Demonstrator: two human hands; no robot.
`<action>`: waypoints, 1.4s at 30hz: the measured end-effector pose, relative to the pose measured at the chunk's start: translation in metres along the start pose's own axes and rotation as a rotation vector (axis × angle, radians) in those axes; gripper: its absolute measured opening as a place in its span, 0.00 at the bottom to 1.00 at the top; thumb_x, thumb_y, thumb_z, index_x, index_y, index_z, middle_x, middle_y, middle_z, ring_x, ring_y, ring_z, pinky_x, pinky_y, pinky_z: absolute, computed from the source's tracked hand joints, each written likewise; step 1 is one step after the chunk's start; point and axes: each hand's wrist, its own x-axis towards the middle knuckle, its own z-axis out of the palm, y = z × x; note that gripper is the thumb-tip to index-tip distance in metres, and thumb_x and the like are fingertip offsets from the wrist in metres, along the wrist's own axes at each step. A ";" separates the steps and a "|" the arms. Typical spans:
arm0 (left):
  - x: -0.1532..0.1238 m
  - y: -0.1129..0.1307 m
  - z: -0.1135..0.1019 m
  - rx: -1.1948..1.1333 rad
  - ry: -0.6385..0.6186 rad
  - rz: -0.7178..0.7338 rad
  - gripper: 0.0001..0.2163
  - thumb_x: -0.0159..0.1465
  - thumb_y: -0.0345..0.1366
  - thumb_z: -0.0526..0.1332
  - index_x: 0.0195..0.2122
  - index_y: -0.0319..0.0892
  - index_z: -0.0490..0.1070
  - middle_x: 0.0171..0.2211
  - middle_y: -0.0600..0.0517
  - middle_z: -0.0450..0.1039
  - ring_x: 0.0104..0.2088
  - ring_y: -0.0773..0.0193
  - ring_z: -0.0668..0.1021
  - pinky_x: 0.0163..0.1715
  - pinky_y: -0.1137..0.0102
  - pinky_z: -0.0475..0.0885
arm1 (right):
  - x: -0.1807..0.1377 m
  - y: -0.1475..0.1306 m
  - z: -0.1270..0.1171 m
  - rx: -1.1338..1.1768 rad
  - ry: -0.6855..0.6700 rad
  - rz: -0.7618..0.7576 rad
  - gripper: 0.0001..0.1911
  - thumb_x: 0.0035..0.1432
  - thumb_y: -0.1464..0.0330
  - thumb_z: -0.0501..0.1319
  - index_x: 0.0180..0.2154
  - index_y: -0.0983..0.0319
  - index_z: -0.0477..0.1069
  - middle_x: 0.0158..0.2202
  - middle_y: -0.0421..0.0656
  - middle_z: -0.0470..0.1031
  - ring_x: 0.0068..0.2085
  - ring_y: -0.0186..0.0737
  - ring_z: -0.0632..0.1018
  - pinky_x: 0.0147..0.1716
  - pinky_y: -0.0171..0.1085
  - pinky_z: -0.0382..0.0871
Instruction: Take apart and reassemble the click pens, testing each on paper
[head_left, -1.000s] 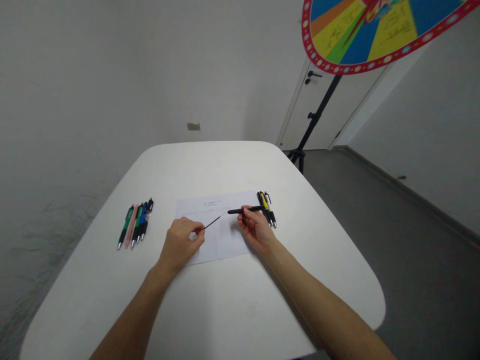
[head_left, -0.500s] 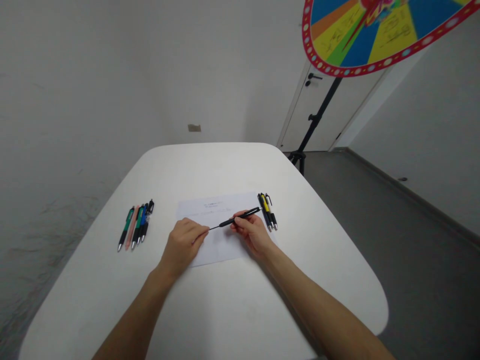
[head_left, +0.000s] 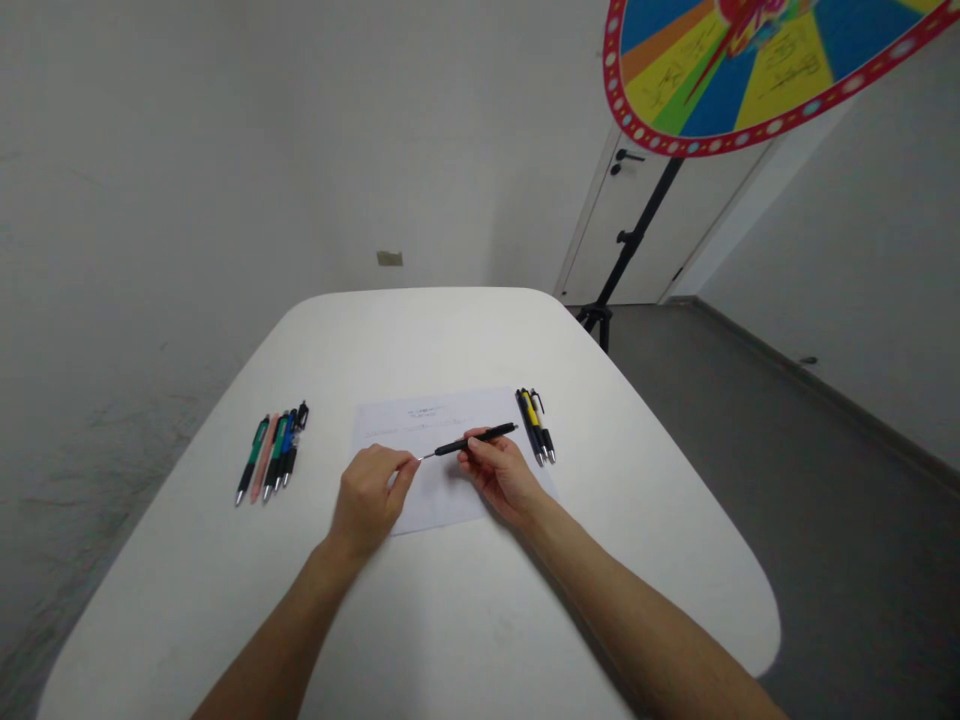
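Between my two hands, above a white sheet of paper (head_left: 450, 505), is a black pen (head_left: 489, 434), tilted with its back end up to the right. My right hand (head_left: 506, 478) grips its barrel between thumb and fingers. Out of the pen's front end sticks a thin refill (head_left: 427, 457), shiny along its short visible length. The thumb and forefinger of my left hand (head_left: 367, 500) pinch the refill's far end, which the fingertips hide. Small writing shows on the upper part of the paper, too blurred to read.
Several pens (head_left: 275, 455), green, pink, blue and dark, lie side by side on the white table (head_left: 420, 340) at left. A few more, including a yellow pen (head_left: 532, 412), lie right of the paper. Behind stands a colourful prize wheel (head_left: 720, 80) on a black tripod (head_left: 626, 250).
The pen barrel has shifted slightly left and down, nearer my left fingertips. Less of the refill shows between barrel and fingers. Both hands keep their hold.
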 end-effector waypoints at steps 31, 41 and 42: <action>-0.005 -0.034 -0.020 0.183 -0.337 0.024 0.06 0.55 0.35 0.64 0.35 0.44 0.74 0.48 0.45 0.73 0.53 0.47 0.71 0.53 0.50 0.63 | 0.003 -0.003 -0.008 0.009 0.075 -0.046 0.14 0.42 0.72 0.74 0.31 0.63 0.73 0.26 0.38 0.76 0.27 0.30 0.78 0.27 0.27 0.75; -0.005 -0.034 -0.015 0.185 -0.431 -0.005 0.07 0.57 0.38 0.64 0.37 0.45 0.77 0.35 0.49 0.75 0.39 0.55 0.73 0.39 0.59 0.66 | 0.003 -0.003 -0.008 0.026 0.067 -0.051 0.14 0.42 0.72 0.74 0.32 0.64 0.72 0.26 0.39 0.76 0.26 0.31 0.78 0.26 0.27 0.75; -0.006 -0.034 -0.014 0.190 -0.438 -0.004 0.07 0.58 0.38 0.64 0.36 0.45 0.77 0.35 0.49 0.75 0.39 0.55 0.73 0.39 0.59 0.65 | 0.003 -0.003 -0.009 0.026 0.067 -0.050 0.14 0.43 0.72 0.74 0.32 0.63 0.73 0.26 0.38 0.76 0.26 0.31 0.78 0.25 0.27 0.75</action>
